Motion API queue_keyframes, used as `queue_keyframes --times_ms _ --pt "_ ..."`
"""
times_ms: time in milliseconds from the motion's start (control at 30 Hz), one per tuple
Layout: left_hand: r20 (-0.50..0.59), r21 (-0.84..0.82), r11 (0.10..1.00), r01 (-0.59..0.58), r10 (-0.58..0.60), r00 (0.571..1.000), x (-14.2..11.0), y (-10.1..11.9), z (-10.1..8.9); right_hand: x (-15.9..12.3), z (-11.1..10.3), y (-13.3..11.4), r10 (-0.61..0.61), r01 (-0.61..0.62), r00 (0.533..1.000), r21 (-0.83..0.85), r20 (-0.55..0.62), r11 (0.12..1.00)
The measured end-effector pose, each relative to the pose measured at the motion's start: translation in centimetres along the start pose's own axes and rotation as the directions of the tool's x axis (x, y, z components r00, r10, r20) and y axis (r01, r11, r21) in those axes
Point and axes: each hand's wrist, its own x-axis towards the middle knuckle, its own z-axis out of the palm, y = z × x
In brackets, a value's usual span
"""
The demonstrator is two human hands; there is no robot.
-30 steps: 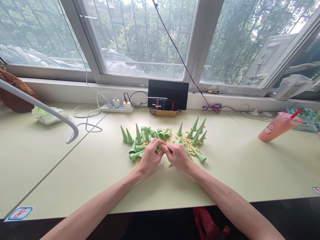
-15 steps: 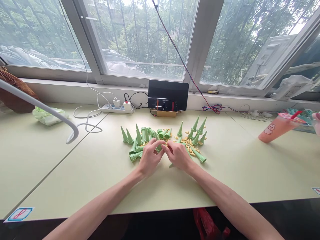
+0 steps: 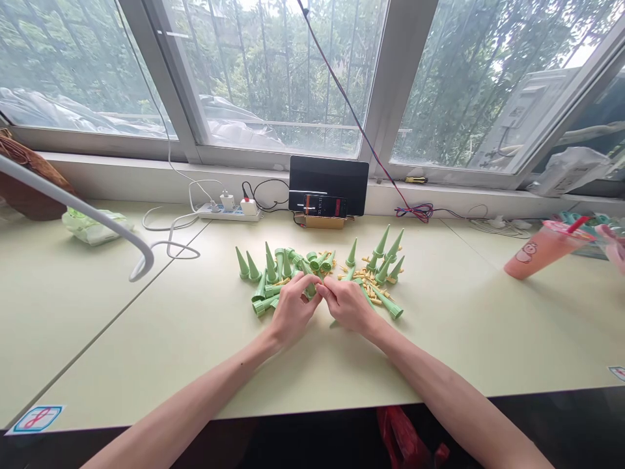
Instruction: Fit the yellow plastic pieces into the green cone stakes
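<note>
- Left hand (image 3: 294, 309): fingers closed around green cone (image 3: 307, 276), near table centre.
- Right hand (image 3: 347, 305): fingertips pinched together; any held piece hidden.
- Yellow pieces (image 3: 375, 297): three o'clock from fingertips.
- Phone (image 3: 324, 206): twelve o'clock.

Bright, cool daylight comes through the wide, grey-framed glass windows (image 3: 273, 78) across the top, the sky patches at upper right washed out to white, while the pale yellow-green flat tabletop (image 3: 439, 326) is evenly lit with only faint, soft shadows and the space below its front edge falls almost black. Thin white streaks of reflection cross the glossy black rectangular screen (image 3: 332, 176). The wide view leans and stretches toward the sides, and fine detail in the middle looks slightly soft.
</note>
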Motion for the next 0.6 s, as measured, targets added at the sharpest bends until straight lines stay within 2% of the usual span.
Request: queue_keyframes --times_ms 600 --pt "0.005 0.022 1.000 -0.018 0.018 1.000 -0.05 0.04 0.07 -0.01 0.47 -0.11 0.036 -0.036 0.999 -0.038 0.003 0.999"
